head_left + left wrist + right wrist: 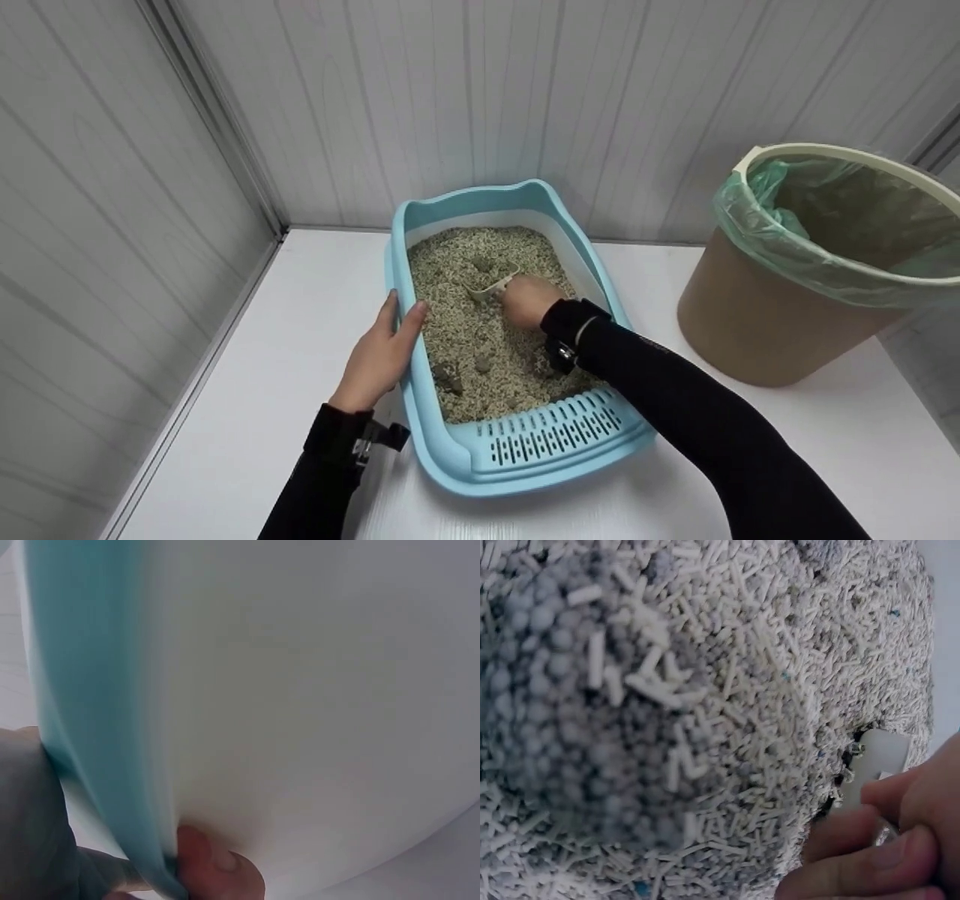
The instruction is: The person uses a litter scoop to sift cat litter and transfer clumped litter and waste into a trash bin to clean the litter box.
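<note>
A blue litter box [525, 471] with a slotted front ledge stands on the white table, filled with pellet cat litter [480, 330]. My left hand [379, 356] grips its left rim, the thumb over the top; the left wrist view shows fingers [214, 862] on the wall. My right hand [529, 300] reaches over the litter and holds a pale litter scoop [491, 290] by its handle. Part of the scoop is sunk in the litter. Dark clumps [448, 377] lie in the box, and a large grey clump [562, 720] fills the left of the right wrist view.
At the right stands a brown trash bin [765, 322] with a cream rim, lined with a green plastic bag [795, 255]. White panelled walls [480, 97] rise behind and to the left of the white table [247, 360].
</note>
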`<state>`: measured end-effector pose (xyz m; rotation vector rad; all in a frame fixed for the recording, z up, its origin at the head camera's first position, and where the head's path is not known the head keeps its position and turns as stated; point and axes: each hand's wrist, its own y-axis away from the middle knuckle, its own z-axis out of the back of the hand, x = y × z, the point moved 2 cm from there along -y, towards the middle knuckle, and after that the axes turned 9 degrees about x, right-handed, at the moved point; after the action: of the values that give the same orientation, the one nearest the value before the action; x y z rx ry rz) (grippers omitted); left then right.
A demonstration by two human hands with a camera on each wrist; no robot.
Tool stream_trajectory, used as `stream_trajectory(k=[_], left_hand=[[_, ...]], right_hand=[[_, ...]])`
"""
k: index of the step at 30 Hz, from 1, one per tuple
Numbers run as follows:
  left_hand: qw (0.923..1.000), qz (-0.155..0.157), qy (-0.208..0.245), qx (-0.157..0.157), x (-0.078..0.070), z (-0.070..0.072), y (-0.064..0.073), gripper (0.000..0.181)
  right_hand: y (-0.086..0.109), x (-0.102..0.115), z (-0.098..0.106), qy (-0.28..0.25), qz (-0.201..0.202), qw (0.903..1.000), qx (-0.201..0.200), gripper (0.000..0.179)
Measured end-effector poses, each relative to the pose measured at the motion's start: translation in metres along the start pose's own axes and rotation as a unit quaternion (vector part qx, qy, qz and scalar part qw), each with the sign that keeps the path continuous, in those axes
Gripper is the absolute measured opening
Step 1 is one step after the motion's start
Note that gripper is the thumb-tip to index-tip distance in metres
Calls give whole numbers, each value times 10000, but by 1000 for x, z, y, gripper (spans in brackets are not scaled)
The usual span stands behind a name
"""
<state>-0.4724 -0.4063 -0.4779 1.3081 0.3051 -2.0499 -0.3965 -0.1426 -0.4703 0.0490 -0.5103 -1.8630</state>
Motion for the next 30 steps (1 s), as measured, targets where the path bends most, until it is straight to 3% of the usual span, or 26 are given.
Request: stream_trajectory(k=[5,6,10,12,13,18,24,30], left_hand=[[10000,59,-29,31,1,2,0,109],[10000,64,-29,27,2,3,0,109],[10000,38,-36,-30,5,7,1,110],[10000,52,-44,-50,8,9,1,110],[10000,59,-54,-60,9,10,2,110],[9998,142,-88,-94,14,14,4,110],[9998,173,-70,-99,14,14,3,110],[9999,152,-58,-56,12,12,1,109]], right_hand=[[4,-3,2,-160,285,9993,-181,56],[-5,-12,-6,-205,445,9983,-310,56],[2,-8,-1,-303,561,9967,-512,56],[9,-3,3,-402,550,9958,-611,56],[23,10,14,-435,454,9965,-555,55],[39,22,21,-752,334,9949,-591,46],[53,17,28,-947,177,9917,-848,37],[62,9,29,-741,105,9900,-1195,38]])
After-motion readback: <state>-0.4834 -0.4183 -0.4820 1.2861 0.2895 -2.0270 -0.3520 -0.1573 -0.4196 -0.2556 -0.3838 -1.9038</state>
